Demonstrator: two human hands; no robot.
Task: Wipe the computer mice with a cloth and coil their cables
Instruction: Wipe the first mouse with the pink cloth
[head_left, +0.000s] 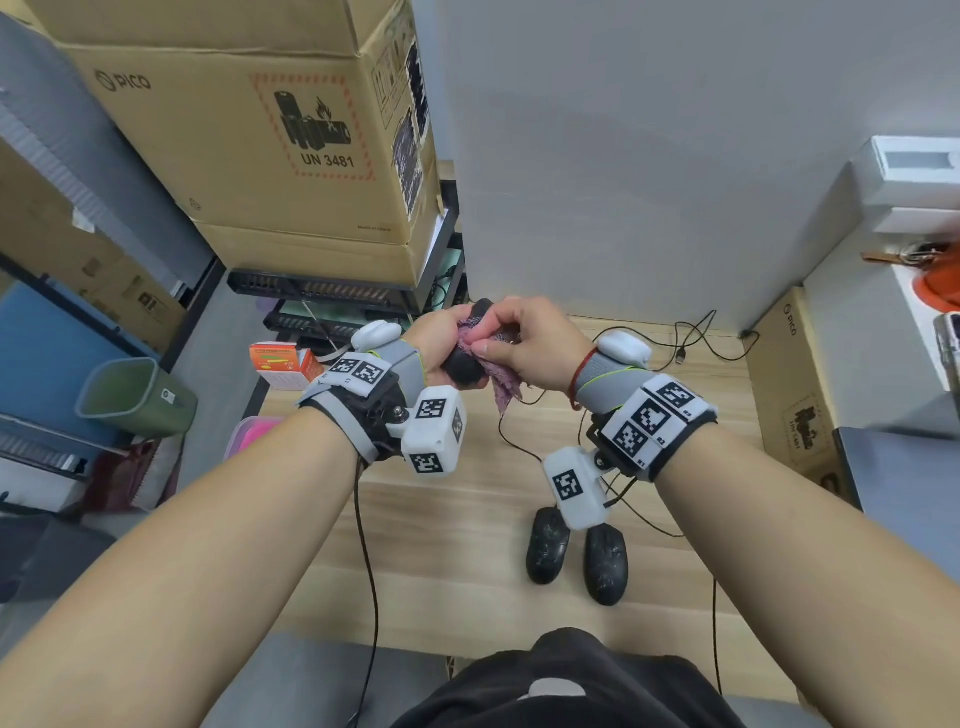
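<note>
Far out to the left of the grip stand stacked cardboard boxes (234, 130), and lower down a green bin (136, 397) sits on the floor; neither plays any part in the work.

The left hand (441, 338) is raised above the wooden table (441, 545), with its fingers curled round a black mouse (464, 364). It holds the mouse tilted, one end poking up beyond the knuckles and the other end pointing down toward the wrist. That tilt probably serves to turn the mouse's shell toward the other hand. A cable (366, 545) hangs down below the left wrist and runs off the near edge of the table; it looks likely to be this mouse's cable, uncoiled, though its upper end is hidden.

Pressed against the mouse is a purple cloth (501, 382), its loose corner dangling just below the grip. The right hand (524, 343) meets the left from the other side, thumb and fingers pinching the cloth against the mouse, wrist bent inward. Judging by this, the wiping step is under way.

Below and to the right of the grip, two more black mice (576, 556) lie side by side on the table, near each other, apparently waiting their turn. Their cables (696, 338) trail loosely across the table behind the right wrist, not yet coiled.
</note>
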